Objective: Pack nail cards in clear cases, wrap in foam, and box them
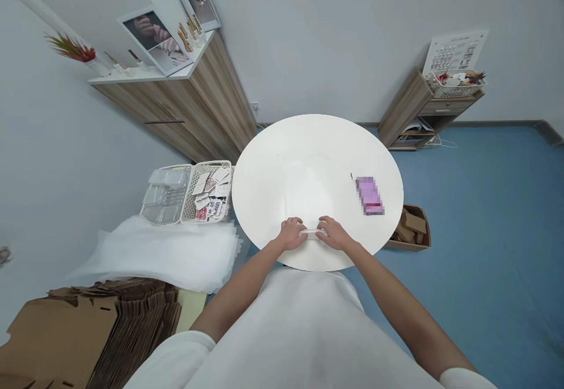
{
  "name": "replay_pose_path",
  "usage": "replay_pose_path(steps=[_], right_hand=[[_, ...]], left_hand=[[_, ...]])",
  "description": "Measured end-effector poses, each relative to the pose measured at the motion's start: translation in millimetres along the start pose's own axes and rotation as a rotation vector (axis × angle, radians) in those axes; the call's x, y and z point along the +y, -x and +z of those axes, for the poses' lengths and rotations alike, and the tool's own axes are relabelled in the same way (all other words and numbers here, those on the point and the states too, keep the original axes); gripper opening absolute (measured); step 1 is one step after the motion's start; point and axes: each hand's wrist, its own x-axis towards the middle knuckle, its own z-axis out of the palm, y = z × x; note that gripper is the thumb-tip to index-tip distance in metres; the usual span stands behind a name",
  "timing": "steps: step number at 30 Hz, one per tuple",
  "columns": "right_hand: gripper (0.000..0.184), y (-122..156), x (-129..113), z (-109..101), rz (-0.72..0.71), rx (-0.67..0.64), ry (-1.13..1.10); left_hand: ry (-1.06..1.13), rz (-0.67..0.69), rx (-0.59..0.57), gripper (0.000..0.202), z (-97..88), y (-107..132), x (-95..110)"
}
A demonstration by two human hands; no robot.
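Observation:
My left hand (292, 234) and my right hand (333, 234) are at the near side of a round white table (273, 148). Between them lies a small whitish strip (313, 232), perhaps folded or rolled; I cannot make out its material. The fingers of both hands curl over its two ends, thumbs on the near side. Farther right on the table rests a blurred purple thing (370, 194), with a tiny dark item (351, 175) beside it.
Left of the table stand a basket of printed cards (189, 207), a basket of clear plastic boxes (152, 198), white translucent sheets (163, 254) and stacked flat brown cardboard (57, 330). An open carton (409, 247) stands right. Wooden cabinets (220, 95) are behind.

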Motion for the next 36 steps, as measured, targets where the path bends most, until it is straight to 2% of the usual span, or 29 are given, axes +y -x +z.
replay_pose_path(steps=[4, 8, 11, 15, 18, 20, 23, 26, 28, 31, 36], right_hand=[[0.028, -17, 7, -1, 0.102, -0.093, -0.128], [0.029, -26, 14, 3, 0.229, -0.033, -0.280], [0.028, -28, 23, 7, 0.274, 0.032, -0.314], [0.020, -24, 35, 12, 0.340, 0.096, -0.190], [0.022, -16, 39, 14, 0.398, 0.147, 0.017], [0.032, -11, 36, 15, 0.363, 0.231, 0.165], [0.045, -9, 22, 15, 0.172, 0.319, 0.294], [0.042, -16, 6, 18, -0.078, 0.205, 0.300], [0.045, -23, -1, 22, -0.160, 0.084, 0.294], [0.049, -29, -2, 28, -0.132, -0.023, 0.294], [0.046, -13, -1, 29, -0.070, -0.063, 0.203]], left_hand=[[0.044, -0.068, -0.115, 0.031, -1.3, -11, -8], [0.155, -0.205, -0.061, 0.037, 2.6, -16, -16], [0.172, -0.313, -0.041, 0.036, 5.7, -19, -20], [0.120, -0.380, -0.012, 0.037, 8.5, -21, -20], [0.037, -0.405, 0.080, 0.043, 9.2, -20, -17], [-0.015, -0.384, 0.189, 0.043, 8.8, -17, -15], [-0.071, -0.255, 0.307, 0.039, 8.6, -9, -13], [-0.099, -0.088, 0.256, 0.047, 11.1, -1, -14], [-0.105, -0.049, 0.183, 0.056, 13.9, 2, -15], [-0.086, -0.051, 0.121, 0.053, 16.7, 2, -15], [-0.007, 0.018, 0.066, 0.051, 12.1, 6, -13]])
